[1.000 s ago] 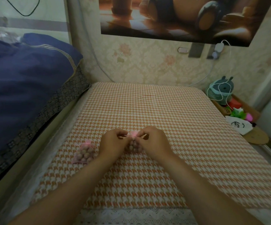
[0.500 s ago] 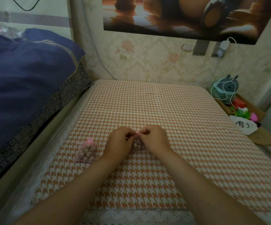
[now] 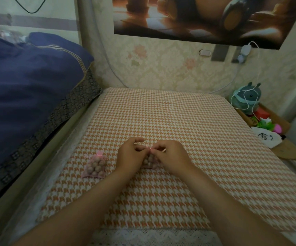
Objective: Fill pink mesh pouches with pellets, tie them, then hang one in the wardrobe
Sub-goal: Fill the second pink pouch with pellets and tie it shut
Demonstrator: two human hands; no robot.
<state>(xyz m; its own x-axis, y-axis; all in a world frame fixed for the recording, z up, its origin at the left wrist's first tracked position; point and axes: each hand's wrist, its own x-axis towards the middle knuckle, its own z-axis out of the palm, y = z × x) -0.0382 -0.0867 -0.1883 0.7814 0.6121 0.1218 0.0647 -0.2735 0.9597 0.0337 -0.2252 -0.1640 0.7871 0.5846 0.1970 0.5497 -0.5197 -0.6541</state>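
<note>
A pink mesh pouch (image 3: 149, 161) full of brown pellets lies on the orange houndstooth tabletop (image 3: 179, 121), mostly hidden between my hands. My left hand (image 3: 130, 154) and my right hand (image 3: 170, 155) pinch the thin pink drawstring at its neck, fingers curled. A second pink pouch (image 3: 95, 165), filled and tied with a small bow, lies flat to the left of my left hand, untouched.
A dark blue quilt (image 3: 28, 82) on a bed runs along the left side. At the right edge stand a teal plush toy (image 3: 248, 98), a white cable, small coloured items (image 3: 266, 124) and a white cloth bag (image 3: 266, 136). A wallpapered wall closes the back.
My hands stay at the pouch's neck, working the drawstring; the left fingers have spread a little. The camera has tilted slightly. The tied pouch on the left has not moved.
</note>
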